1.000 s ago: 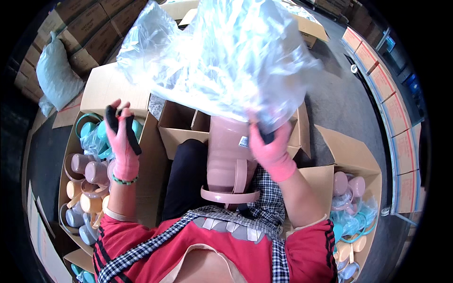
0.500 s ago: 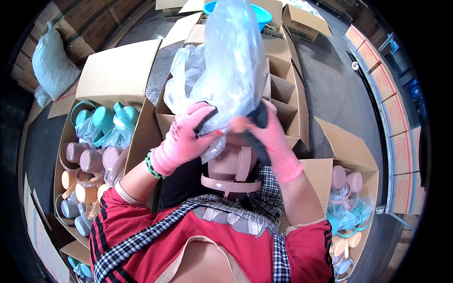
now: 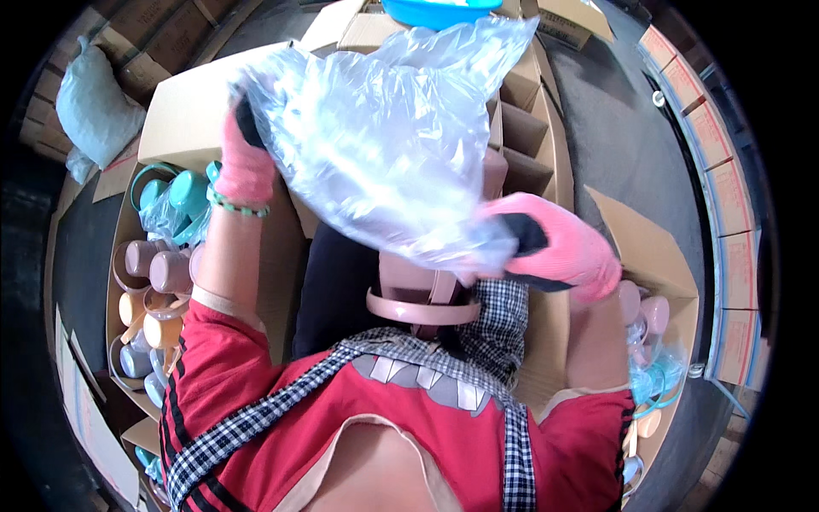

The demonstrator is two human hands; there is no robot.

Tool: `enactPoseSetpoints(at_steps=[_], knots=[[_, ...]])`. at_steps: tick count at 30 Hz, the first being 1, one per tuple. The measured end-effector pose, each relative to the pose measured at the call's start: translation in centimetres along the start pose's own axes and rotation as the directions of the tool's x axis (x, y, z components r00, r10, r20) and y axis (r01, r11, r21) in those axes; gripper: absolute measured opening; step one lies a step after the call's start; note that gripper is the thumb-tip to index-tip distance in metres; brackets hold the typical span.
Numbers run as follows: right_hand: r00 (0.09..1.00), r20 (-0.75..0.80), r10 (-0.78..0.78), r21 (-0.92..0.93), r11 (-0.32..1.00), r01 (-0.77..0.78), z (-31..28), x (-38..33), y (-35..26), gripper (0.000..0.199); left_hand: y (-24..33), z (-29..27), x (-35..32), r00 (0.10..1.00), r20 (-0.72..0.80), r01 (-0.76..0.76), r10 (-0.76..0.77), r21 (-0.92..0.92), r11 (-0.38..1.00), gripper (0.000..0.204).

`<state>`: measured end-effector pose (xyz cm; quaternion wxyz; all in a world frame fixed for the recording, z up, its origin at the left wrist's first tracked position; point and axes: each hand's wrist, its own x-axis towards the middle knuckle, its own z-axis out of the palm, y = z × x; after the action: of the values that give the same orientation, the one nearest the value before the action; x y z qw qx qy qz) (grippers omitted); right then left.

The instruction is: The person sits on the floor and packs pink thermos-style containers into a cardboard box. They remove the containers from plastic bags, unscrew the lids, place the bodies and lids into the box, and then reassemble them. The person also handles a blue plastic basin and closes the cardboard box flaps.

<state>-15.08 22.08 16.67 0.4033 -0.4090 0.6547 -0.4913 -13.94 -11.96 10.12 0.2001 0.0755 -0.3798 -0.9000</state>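
Observation:
A large clear plastic bag is stretched out between my two gloved hands. My left hand, in a pink glove with dark fingertips, is raised and closed on the bag's upper left corner. Lower down, my right hand, gloved alike, pinches the bag's lower right edge. Under the bag, at my lap, sits a dusty-pink plastic vessel with a hoop-like band around it. The bag hides its upper part, and neither hand touches it.
An open carton at my left holds teal, pink, peach and blue-grey cups; another carton at my right holds similar ones. Ahead stands a box with cardboard dividers and a blue basin. A stuffed white sack leans at far left.
The bag, bunched upright before, is now spread wide. My left hand has moved up and left, my right hand to the right and slightly down. The pink vessel stays at my lap.

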Motion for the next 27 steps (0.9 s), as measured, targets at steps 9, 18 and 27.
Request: enactPoseSetpoints(at_steps=[9, 18, 27], knots=[[0.768, -0.545, -0.335, -0.838, 0.196, -0.509, -7.6, 4.8, 13.2, 0.018, -11.4, -3.4, 3.7, 0.837, 0.475, -0.541, 0.271, 0.789, 0.290, 0.020], [0.702, -0.679, 0.217, 0.315, 0.949, 0.011, -0.2, -3.3, 16.6, 0.032, -9.3, -2.6, -3.1, 0.897, 0.301, 0.042, -0.324, 0.671, 0.741, 0.017], [0.936, -0.118, 0.331, -0.454, 0.820, -0.347, 4.3, -5.1, 10.0, 0.027, -8.6, -3.9, -13.1, 0.313, 0.574, -0.857, -0.757, 0.514, 0.036, 0.029]])
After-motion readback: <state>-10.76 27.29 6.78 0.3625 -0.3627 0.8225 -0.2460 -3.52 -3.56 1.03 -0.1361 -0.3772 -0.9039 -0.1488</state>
